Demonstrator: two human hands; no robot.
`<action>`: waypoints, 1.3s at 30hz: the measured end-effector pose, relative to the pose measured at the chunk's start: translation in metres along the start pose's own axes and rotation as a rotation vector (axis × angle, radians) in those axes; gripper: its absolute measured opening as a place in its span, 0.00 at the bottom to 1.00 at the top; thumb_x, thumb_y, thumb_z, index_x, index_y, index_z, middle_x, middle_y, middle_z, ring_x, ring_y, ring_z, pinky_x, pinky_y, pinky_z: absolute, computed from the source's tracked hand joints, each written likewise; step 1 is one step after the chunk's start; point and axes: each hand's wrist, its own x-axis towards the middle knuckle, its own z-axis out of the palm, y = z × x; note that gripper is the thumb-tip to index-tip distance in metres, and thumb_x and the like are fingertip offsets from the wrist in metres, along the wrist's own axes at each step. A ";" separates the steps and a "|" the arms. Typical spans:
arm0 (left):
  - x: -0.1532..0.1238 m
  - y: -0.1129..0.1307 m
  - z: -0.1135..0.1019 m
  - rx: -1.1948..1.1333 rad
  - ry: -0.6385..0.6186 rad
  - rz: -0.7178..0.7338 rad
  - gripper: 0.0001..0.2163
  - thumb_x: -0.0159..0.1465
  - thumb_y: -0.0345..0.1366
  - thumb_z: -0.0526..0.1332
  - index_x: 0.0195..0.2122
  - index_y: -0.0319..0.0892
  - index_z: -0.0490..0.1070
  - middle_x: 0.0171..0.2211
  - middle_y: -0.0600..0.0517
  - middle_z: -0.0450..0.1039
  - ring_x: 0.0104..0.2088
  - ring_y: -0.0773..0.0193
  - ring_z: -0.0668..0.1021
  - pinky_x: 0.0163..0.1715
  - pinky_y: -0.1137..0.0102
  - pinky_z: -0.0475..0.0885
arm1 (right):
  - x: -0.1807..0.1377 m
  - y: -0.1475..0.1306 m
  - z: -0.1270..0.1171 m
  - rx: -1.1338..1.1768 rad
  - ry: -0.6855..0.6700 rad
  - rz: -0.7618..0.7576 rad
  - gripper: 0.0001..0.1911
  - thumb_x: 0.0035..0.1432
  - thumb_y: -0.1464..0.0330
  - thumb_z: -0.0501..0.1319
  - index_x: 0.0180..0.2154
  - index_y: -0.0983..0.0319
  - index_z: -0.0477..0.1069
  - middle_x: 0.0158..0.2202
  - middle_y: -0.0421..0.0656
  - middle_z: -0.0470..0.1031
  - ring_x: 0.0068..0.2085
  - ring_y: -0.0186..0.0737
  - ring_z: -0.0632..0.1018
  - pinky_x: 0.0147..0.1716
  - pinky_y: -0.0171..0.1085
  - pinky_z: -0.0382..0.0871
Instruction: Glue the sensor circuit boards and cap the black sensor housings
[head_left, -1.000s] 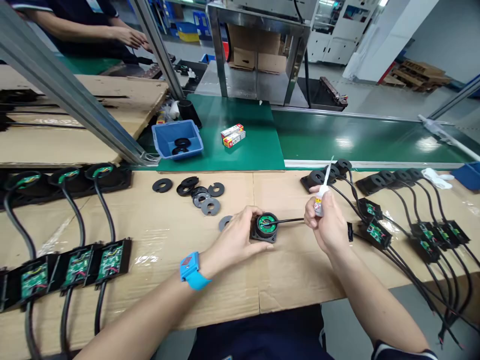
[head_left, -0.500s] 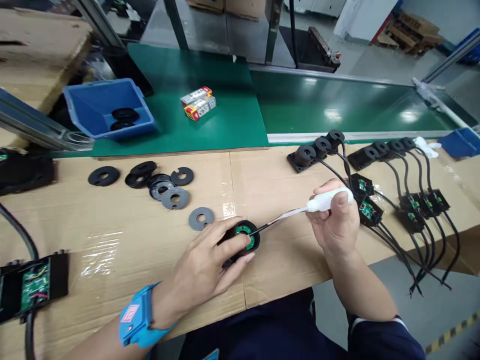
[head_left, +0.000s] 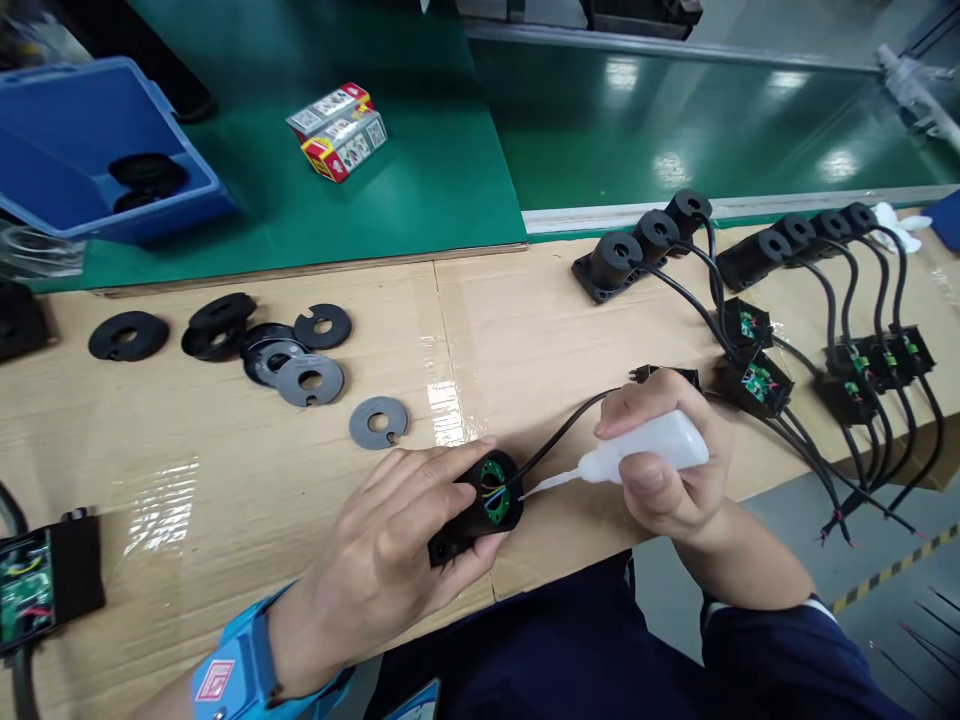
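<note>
Black housing is positioned at the near centre of the bench, tilted, open end facing right. Whether it contacts the surface cannot be determined.

At left, slotted discs lie loose on the bench. Left hand: fingers clamped around the housing; the index finger, which overlaps the opening half a second earlier, is now drawn back, exposing the circuit board and its wires. A cable leaves the opening toward the far right.

White bottle: upright one second earlier, now angled left, nozzle tip at the housing rim. Tip contact is too fine to confirm. Judged from this alignment, both parts are in working position. Right hand: fingers closed around the bottle. At far right, similar cabled housings stand in rows.
</note>
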 end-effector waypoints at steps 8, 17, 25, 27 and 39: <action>-0.004 -0.001 -0.002 -0.016 -0.008 -0.014 0.26 0.60 0.27 0.73 0.52 0.37 0.58 0.56 0.35 0.74 0.56 0.58 0.78 0.49 0.61 0.76 | 0.009 -0.007 0.001 -0.097 -0.088 -0.040 0.13 0.69 0.61 0.64 0.40 0.66 0.68 0.30 0.39 0.72 0.26 0.25 0.72 0.23 0.27 0.65; 0.000 -0.001 -0.001 0.017 -0.022 0.004 0.25 0.60 0.26 0.73 0.51 0.36 0.58 0.56 0.33 0.73 0.55 0.57 0.78 0.48 0.60 0.75 | 0.014 -0.011 0.003 -0.133 -0.121 -0.061 0.16 0.71 0.60 0.63 0.38 0.67 0.66 0.28 0.39 0.74 0.25 0.24 0.73 0.24 0.26 0.68; 0.000 -0.001 -0.002 0.014 -0.031 0.003 0.26 0.59 0.26 0.73 0.51 0.37 0.58 0.57 0.32 0.73 0.55 0.55 0.79 0.47 0.59 0.75 | 0.015 -0.012 0.002 -0.175 -0.123 -0.085 0.16 0.71 0.59 0.63 0.38 0.66 0.67 0.28 0.40 0.75 0.25 0.26 0.74 0.24 0.27 0.69; 0.000 -0.001 -0.002 0.016 -0.025 0.007 0.25 0.60 0.26 0.73 0.51 0.37 0.59 0.56 0.32 0.73 0.54 0.55 0.79 0.46 0.59 0.76 | 0.014 -0.013 0.002 -0.173 -0.136 -0.076 0.15 0.71 0.60 0.63 0.39 0.66 0.67 0.28 0.40 0.75 0.26 0.26 0.75 0.25 0.27 0.69; 0.000 0.000 -0.002 0.033 -0.030 0.006 0.24 0.60 0.26 0.73 0.50 0.36 0.59 0.56 0.32 0.73 0.53 0.54 0.80 0.45 0.59 0.75 | 0.013 -0.014 0.002 -0.187 -0.130 -0.096 0.15 0.71 0.60 0.63 0.38 0.66 0.67 0.28 0.40 0.74 0.26 0.26 0.75 0.25 0.27 0.68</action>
